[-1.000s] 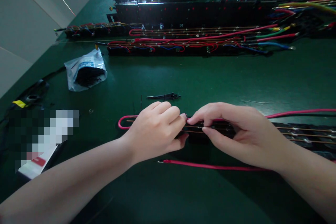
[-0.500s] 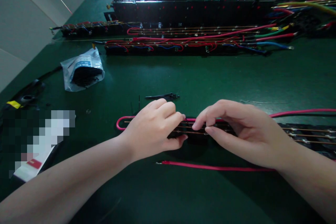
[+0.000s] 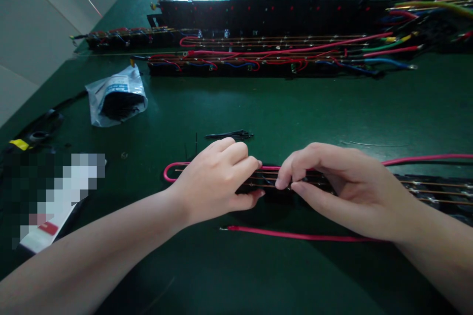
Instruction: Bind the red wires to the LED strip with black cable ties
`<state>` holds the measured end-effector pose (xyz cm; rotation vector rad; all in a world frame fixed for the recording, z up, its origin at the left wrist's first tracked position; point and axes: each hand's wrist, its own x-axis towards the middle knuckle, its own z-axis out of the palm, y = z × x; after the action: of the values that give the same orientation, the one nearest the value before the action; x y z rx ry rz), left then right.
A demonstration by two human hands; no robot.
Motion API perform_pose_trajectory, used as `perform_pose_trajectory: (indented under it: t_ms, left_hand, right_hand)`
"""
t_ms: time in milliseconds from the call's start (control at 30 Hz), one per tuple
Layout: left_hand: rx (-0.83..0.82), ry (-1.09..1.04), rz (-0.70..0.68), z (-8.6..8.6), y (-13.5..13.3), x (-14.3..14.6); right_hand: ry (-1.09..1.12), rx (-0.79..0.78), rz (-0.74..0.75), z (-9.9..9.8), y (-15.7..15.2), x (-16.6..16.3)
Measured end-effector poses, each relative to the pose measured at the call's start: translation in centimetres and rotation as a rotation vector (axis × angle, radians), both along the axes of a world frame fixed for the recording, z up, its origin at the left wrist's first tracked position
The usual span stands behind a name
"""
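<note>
A long black wired strip [image 3: 436, 192] with thin copper rods lies across the green table, a red cable [image 3: 169, 172] looping around its left end and running along its far side. My left hand [image 3: 218, 174] is closed over the strip, thumb on the near side and fingers on the far side. My right hand [image 3: 332, 187] is just to its right, index finger and thumb bent close together over the rods. A thin black cable tie [image 3: 266, 180] seems to run to the right fingertips; its far end is hidden. Loose black cable ties [image 3: 229, 135] lie just beyond.
Another red cable [image 3: 295, 236] with a bare metal end lies on the near side. At left are a plastic bag [image 3: 118, 96] of black ties, a black tool with yellow tape [image 3: 20, 144], and a partly blurred white box [image 3: 48, 231]. Several wired strips [image 3: 229, 66] fill the back.
My right fingertips have shifted slightly right and down, a little farther from the left hand. The left hand keeps its place on the strip.
</note>
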<state>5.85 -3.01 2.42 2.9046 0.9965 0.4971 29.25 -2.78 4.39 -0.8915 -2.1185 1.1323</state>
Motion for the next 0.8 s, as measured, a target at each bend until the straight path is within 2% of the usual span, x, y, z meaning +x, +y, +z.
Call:
perform_pose_trajectory:
  t_ms: [633,800]
  left_hand:
    - [-0.098,-0.037,0.04,0.1,-0.1,0.0]
    - [-0.082,-0.017,0.023,0.1,0.0,0.0]
  right_hand:
    - [-0.108,0.322,0.148,-1.0,0.3,-0.6]
    - [-0.153,0.425,0.117,-1.2,0.3,-0.6]
